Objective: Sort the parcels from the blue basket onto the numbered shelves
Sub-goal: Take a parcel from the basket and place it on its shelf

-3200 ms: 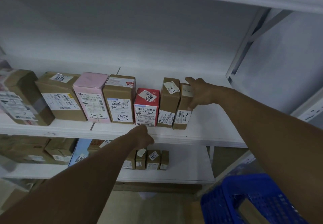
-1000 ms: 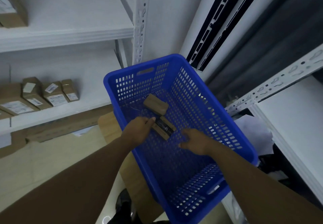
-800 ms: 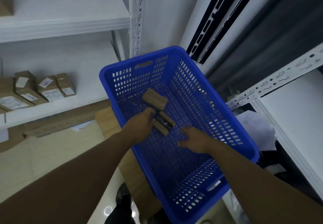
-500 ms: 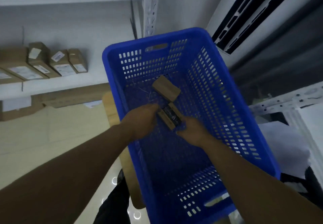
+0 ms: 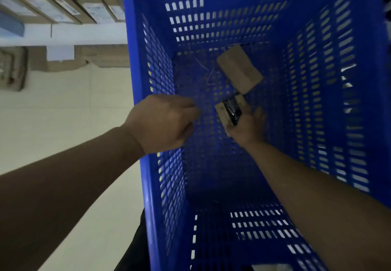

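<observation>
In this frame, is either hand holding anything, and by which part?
The right hand grips the small black-taped parcel by its near end. The left hand is curled with nothing visible in it.

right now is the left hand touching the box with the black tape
Apart: the head view shows bare basket floor between the left hand and the box.
</observation>
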